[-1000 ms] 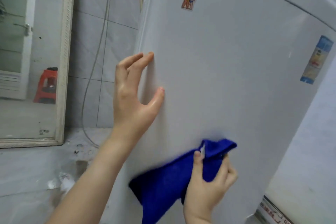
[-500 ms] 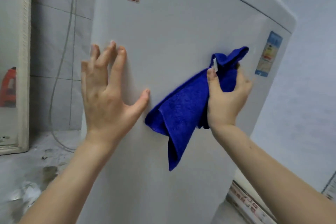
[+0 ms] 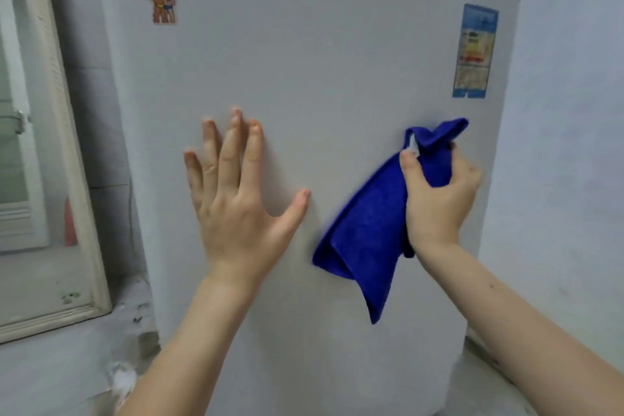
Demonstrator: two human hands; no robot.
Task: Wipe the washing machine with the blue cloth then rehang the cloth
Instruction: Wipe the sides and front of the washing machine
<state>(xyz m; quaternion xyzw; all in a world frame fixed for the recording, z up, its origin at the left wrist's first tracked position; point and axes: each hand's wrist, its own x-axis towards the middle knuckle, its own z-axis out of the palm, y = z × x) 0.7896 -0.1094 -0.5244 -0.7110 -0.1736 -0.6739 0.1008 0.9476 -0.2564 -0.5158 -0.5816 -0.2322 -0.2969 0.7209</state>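
It's a plain, pale room: grey wall to the right, a framed mirror (image 3: 50, 179) leaning against the tiles on the left, and a scuffed, dusty floor (image 3: 60, 371) below. The white washing machine (image 3: 320, 61) fills most of what's in front of us, its side panel bare apart from a cartoon sticker (image 3: 158, 0) near the top left and a blue energy label (image 3: 474, 51) near the top right edge.

The left hand (image 3: 236, 209) lies flat on the panel, fingers (image 3: 233, 145) spread wide and thumb angled out, apparently bracing the person rather than doing any work. The right hand (image 3: 439, 203) has its fingers curled tightly round a bunched part of the blue cloth (image 3: 364, 240), thumb clamped over the front. The cloth is pressed to the panel just below the energy label, with a loose fold trailing down and to the left in a point.

I'd say this is the wiping step, well under way on this side face, with the cloth working the right-hand portion. Rehanging hasn't begun, and no hook or rail for it is in sight. The next move, I'd judge, calls for steady pressure through the wad and a stroke across whatever part is left unwiped, perhaps towards the lower panel or the top, while keeping the trailing fold from flapping loose.
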